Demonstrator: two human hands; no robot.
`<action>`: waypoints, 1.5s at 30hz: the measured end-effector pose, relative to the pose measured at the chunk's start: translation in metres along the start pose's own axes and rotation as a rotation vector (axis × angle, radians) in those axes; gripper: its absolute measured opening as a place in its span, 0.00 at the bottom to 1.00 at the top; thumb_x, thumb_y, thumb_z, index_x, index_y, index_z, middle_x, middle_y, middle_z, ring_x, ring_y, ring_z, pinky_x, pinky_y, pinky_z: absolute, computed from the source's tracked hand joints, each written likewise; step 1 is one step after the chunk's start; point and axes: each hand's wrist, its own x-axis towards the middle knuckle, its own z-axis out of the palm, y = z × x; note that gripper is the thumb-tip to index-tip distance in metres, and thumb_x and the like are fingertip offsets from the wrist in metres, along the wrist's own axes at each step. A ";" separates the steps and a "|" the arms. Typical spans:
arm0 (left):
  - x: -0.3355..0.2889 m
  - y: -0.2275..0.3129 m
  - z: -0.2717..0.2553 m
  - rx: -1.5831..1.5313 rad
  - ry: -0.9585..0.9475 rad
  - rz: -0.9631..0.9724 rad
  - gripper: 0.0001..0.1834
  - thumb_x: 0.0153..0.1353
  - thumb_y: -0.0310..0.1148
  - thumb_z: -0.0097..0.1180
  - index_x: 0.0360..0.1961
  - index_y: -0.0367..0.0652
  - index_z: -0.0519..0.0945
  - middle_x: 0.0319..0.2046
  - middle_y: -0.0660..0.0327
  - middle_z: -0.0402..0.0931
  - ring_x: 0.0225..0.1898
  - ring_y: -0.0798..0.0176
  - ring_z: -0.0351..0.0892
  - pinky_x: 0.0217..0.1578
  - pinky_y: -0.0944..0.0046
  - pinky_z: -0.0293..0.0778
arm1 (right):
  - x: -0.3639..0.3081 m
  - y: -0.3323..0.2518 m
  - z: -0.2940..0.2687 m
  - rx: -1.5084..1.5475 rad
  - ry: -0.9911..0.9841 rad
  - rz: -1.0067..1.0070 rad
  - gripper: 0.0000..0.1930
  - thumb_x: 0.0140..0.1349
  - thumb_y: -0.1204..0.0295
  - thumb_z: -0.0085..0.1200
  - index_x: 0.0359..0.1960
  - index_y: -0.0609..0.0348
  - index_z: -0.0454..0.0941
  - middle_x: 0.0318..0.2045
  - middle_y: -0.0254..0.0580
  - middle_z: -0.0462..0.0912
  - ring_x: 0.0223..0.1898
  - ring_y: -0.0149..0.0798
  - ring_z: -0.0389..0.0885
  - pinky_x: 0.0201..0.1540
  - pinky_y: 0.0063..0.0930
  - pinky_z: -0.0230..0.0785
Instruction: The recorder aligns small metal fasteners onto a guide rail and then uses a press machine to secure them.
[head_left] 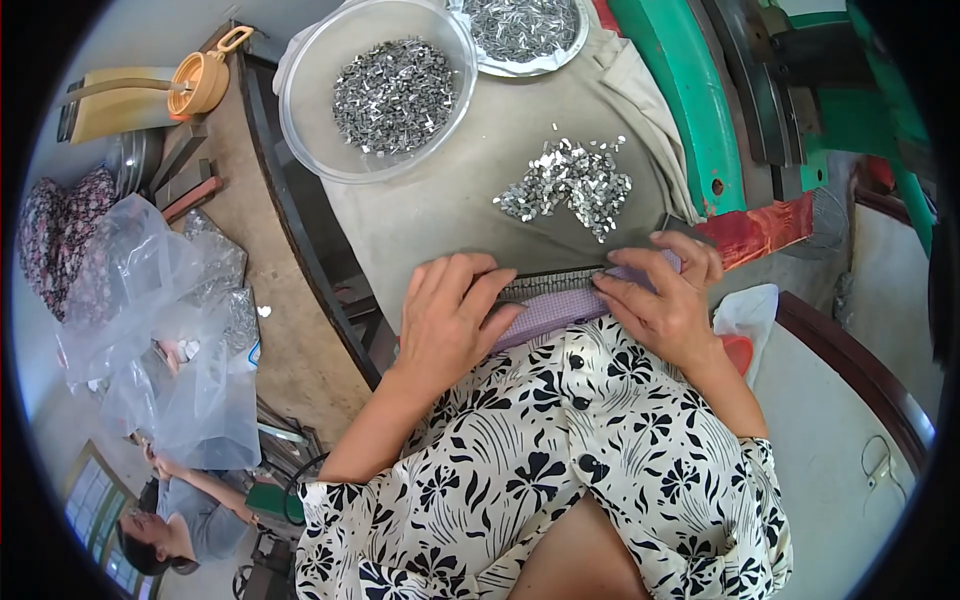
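Note:
A narrow dark strip packed with a row of small metal pieces (548, 284) lies across the near edge of the cloth-covered work surface, close to my body. My left hand (440, 315) is at its left end, thumb and fingertips closing on the strip from both sides. Around the right end, my right hand (668, 305) has its fingers bent, the tips pressing on the row. Purple checked cloth (545, 312) runs under and along the strip. Just beyond the hands, a loose pile of small flat shiny metal pieces (575, 185) is spread on the beige cloth (400, 225).
A clear plastic tub (300, 130) of metal pieces stands at the far left, beside a white bowl (540, 68) of more. A green machine frame (670, 90) rises at right. Left are a wooden bench (290, 350), plastic bags (160, 330), an orange cup (200, 82) and another person (200, 520).

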 end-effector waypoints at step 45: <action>0.028 0.001 0.006 -0.059 0.038 0.096 0.09 0.49 0.26 0.68 0.34 0.43 0.82 0.36 0.64 0.79 0.37 0.57 0.78 0.38 0.58 0.71 | 0.025 0.016 -0.007 0.040 -0.022 -0.007 0.08 0.45 0.65 0.70 0.30 0.42 0.87 0.47 0.21 0.82 0.57 0.44 0.68 0.57 0.43 0.52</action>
